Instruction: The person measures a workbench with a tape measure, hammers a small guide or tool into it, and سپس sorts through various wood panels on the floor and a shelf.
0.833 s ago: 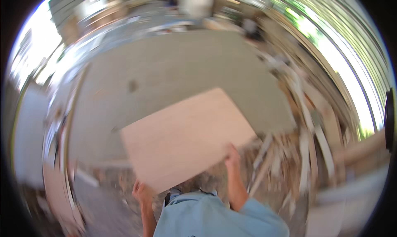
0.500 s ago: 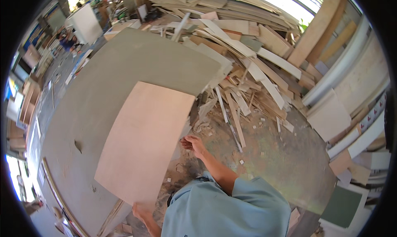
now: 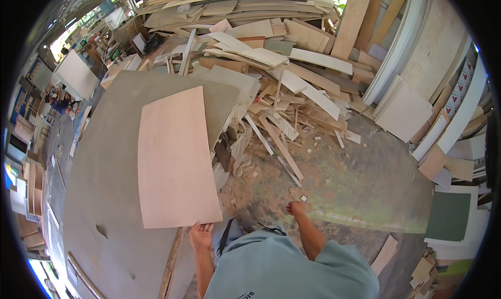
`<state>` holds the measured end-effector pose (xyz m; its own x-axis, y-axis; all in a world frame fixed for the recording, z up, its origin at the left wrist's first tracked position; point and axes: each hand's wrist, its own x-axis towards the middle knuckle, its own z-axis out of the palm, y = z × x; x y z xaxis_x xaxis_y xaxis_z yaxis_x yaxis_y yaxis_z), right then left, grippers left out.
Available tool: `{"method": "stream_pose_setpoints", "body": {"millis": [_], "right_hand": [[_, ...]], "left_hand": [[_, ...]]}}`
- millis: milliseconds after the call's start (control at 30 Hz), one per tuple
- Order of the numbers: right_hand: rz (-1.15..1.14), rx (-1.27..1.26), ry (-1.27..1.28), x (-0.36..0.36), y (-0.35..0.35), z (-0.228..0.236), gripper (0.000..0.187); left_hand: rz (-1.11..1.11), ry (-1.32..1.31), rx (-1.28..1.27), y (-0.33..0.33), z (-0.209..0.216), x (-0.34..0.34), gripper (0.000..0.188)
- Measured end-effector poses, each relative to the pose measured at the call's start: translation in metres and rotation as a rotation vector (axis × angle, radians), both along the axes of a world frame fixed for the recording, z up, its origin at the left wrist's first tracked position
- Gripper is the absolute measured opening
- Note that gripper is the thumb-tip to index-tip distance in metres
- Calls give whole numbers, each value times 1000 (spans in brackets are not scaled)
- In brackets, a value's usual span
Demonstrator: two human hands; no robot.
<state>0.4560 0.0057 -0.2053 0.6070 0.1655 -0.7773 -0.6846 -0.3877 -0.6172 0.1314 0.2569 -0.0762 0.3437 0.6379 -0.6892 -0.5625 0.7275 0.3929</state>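
Note:
A thin, pale pinkish wooden panel (image 3: 177, 160) lies over a large grey board (image 3: 107, 163), left of centre. At the panel's near right corner, my left hand (image 3: 201, 237) has its fingers and thumb closed on the edge. My right hand (image 3: 296, 208) hangs to the right, apart from the panel and above the dusty floor. Its fingers are curled in; whether anything small is inside them is hidden.
A heap of wood offcuts (image 3: 308, 90) spreads beyond the board's far right edge. Stacked sheets (image 3: 235, 12) lie behind it. Tall planks and panels (image 3: 417, 54) lean at the right. A wooden strip (image 3: 170, 262) lies near my left arm. A person (image 3: 62, 105) is far left.
The panel has turned, its near edge swinging right, with my left hand on it. My right hand has moved right and nearer my body, away from the panel's side. My view has shifted too.

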Motion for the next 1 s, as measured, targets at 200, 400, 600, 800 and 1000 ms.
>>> {"method": "stream_pose_setpoints", "body": {"millis": [200,400,600,800,1000], "right_hand": [[-149,27,70,-16,-15,13,22],[-219,6,76,14,-2,10,27],[-257,-68,-31,96,21,-2,19],[-120,-126,-256,168,49,13,18],[-282,-122,-261,187,49,30,20]], "left_hand": [[-79,-214,-315,33,31,93,62],[-121,-256,-487,73,29,183,64],[-121,-291,-428,123,14,275,60],[-137,-189,-480,164,22,375,62],[-137,-87,-555,204,29,431,61]]}}
